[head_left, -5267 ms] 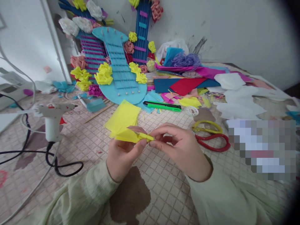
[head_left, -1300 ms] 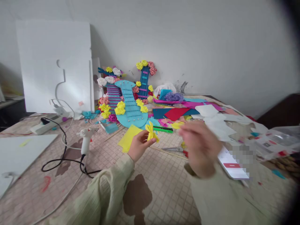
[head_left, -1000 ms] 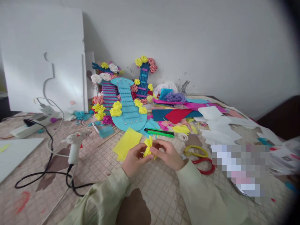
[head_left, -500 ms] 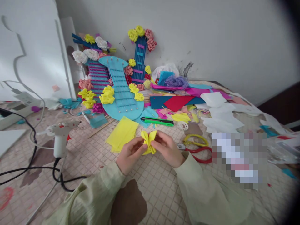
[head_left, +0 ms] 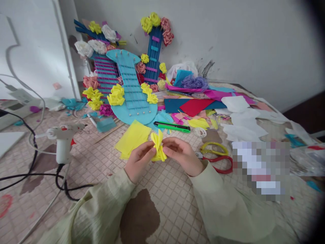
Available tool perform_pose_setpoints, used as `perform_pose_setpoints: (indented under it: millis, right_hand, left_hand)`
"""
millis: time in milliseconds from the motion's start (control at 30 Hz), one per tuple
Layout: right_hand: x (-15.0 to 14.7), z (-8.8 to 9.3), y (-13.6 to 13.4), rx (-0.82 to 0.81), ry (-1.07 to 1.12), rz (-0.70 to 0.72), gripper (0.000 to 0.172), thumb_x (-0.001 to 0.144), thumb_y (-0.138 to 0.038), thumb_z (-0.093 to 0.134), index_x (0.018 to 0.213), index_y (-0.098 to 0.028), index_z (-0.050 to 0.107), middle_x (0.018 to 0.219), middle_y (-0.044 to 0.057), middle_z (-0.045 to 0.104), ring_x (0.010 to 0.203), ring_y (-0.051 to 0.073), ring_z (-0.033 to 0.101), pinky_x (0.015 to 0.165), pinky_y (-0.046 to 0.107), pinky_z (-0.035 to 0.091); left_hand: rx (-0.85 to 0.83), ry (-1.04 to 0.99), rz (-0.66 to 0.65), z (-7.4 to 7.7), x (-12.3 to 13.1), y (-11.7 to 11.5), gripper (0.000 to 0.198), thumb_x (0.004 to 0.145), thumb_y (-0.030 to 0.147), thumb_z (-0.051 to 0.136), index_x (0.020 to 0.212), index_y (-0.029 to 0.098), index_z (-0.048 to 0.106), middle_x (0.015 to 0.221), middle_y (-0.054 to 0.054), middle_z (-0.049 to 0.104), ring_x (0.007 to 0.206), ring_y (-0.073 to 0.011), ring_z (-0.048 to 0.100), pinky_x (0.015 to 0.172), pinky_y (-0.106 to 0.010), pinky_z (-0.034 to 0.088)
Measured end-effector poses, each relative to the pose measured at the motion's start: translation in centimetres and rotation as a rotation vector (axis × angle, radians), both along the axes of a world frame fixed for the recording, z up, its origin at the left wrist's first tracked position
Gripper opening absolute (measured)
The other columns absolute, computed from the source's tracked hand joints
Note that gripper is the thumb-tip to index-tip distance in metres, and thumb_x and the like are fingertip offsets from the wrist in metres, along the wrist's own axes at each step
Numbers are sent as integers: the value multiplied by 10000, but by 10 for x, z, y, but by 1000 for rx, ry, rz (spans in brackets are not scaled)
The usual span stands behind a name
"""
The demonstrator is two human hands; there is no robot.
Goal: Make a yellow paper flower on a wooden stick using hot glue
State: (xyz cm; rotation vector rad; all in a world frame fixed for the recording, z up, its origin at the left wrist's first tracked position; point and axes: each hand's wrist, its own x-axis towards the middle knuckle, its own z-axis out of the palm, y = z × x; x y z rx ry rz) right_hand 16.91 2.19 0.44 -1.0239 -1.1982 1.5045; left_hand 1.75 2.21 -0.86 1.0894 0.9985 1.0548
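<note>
A folded yellow paper piece (head_left: 158, 144), gathered at its middle like a bow, is held up between both hands. My left hand (head_left: 140, 158) pinches its left side with thumb and fingers. On its right side, the thumb and fingers of my right hand (head_left: 183, 154) close on it. Flat yellow sheets (head_left: 132, 139) lie just beyond my left hand. A green cutter (head_left: 172, 127) rests behind the paper piece. Scissors with red and yellow handles (head_left: 220, 159) lie to the right of my right hand.
A white glue gun (head_left: 63, 144) with cables stands at the left. Behind are a light-blue paper instrument shape (head_left: 132, 91) with yellow flowers and a dark-blue one (head_left: 153, 56). Coloured sheets (head_left: 196, 107) and white paper (head_left: 242, 123) are piled at the right.
The top parts of the yellow piece, spread apart before, are now closer together and upright. My hands stay on it, with the right fingers slightly shifted. The view has tilted slightly.
</note>
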Motion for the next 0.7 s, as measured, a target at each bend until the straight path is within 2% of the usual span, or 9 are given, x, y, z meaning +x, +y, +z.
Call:
perform_pose_setpoints:
  millis: [133, 333, 533, 700]
  right_hand:
    - [1, -5, 1, -39, 32, 34, 140, 675, -251, 608, 786, -167, 598, 735, 6, 584, 635, 82, 530, 590, 225, 446]
    - [3, -7, 2, -56, 107, 101, 242, 665, -234, 624, 902, -205, 586, 819, 9, 593, 731, 103, 550, 629, 237, 457]
    - [3, -9, 2, -71, 125, 49, 223, 643, -226, 643, 860, -197, 600, 771, 5, 598, 707, 102, 559, 630, 244, 471]
    - [2, -7, 1, -26, 89, 14, 214, 632, -238, 648, 836, -207, 592, 809, 3, 587, 720, 109, 562, 654, 265, 478]
  left_hand:
    - [-20, -19, 17, 0, 0, 0, 262, 661, 300, 592, 874, 149, 609, 773, -32, 612, 619, -121, 521, 491, -202, 434]
    - [-42, -116, -23, -5, -1, 2, 256, 669, 286, 591, 892, 164, 620, 793, -33, 627, 665, -134, 546, 563, -223, 428]
    - [-79, -159, -15, -5, 0, 3, 256, 645, 278, 612, 867, 152, 627, 723, -28, 614, 578, -104, 509, 487, -202, 401]
    - [-108, -154, -1, -4, 1, 2, 229, 629, 280, 614, 816, 148, 626, 688, -22, 603, 566, -108, 504, 487, -213, 402]
